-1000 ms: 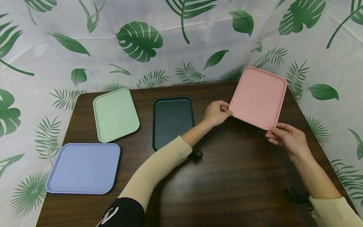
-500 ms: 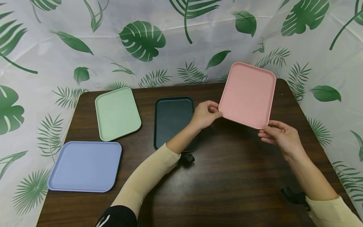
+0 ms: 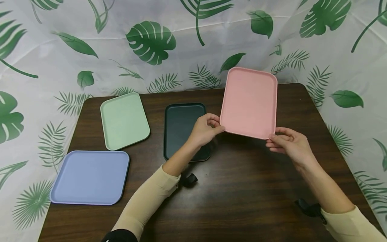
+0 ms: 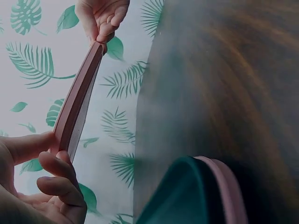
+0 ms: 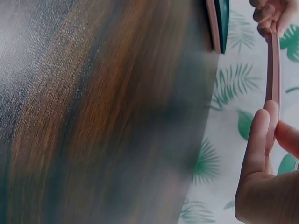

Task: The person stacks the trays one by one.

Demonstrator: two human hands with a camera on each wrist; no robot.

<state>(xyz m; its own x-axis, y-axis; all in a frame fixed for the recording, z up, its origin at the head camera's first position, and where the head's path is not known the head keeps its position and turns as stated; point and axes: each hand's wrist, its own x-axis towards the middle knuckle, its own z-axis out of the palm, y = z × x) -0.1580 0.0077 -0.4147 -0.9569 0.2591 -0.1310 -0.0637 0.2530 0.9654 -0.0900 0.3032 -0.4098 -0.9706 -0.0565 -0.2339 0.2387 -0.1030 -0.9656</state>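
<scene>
A pink rectangular tray (image 3: 249,102) is held up above the back of the table, its face tilted toward the head camera. My left hand (image 3: 205,129) pinches its lower left corner between thumb and fingers. At the lower right corner, my right hand (image 3: 290,145) pinches the rim the same way. In the left wrist view the tray (image 4: 77,105) shows edge-on between both hands. A dark green tray (image 3: 182,126) lies on the table, partly behind my left hand and forearm. Under it, the left wrist view shows a pink rim (image 4: 229,191).
On the left of the dark brown table (image 3: 235,195) lie a light green tray (image 3: 124,121) and, nearer, a blue tray (image 3: 90,177). A white cloth with green leaf prints (image 3: 223,33) hangs behind and beside the table.
Both hands have carried the pink tray leftward, toward the dark green tray. Its tilt in the view has straightened somewhat. The trays on the table have stayed in place.
</scene>
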